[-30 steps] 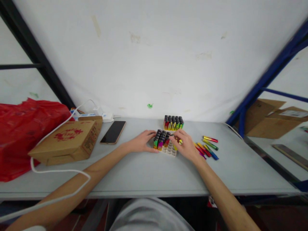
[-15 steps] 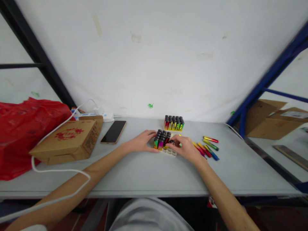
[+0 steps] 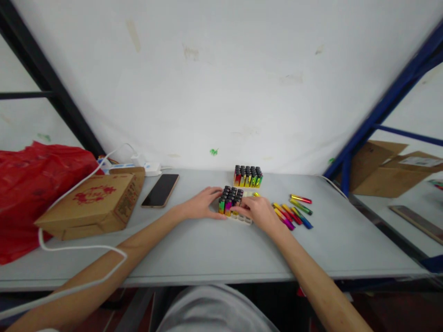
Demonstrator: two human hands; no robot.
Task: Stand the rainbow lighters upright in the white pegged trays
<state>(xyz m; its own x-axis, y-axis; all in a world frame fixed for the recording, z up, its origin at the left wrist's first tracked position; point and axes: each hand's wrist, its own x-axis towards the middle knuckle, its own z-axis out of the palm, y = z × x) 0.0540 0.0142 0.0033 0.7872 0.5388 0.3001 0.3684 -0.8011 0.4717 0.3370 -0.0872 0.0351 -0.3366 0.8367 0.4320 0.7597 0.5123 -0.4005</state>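
Several lighters (image 3: 228, 205) with black tops and shiny coloured bodies stand upright in the left part of a pale tray (image 3: 244, 219). My left hand (image 3: 204, 204) grips the tray's left side, thumb at the front and fingers behind. My right hand (image 3: 260, 212) is closed over the tray just right of the standing lighters. Its fingers pinch a lighter that they mostly hide. Vacant round slots show along the tray's front right. To the right, several loose lighters (image 3: 302, 217) in red, yellow, green, blue and purple lie flat on the table.
Behind the tray stands a full block of lighters (image 3: 248, 177). A phone (image 3: 161, 190) lies left of my left hand on the grey table (image 3: 207, 258). Further left are a cardboard box (image 3: 93, 203), a red plastic bag (image 3: 41, 184) and a white cable (image 3: 79, 247) crossing my left forearm.
My right hand has moved slightly left and down onto the tray, against the standing lighters, with the lighter now mostly hidden. My left hand keeps its grip. The whole view has shifted a little.
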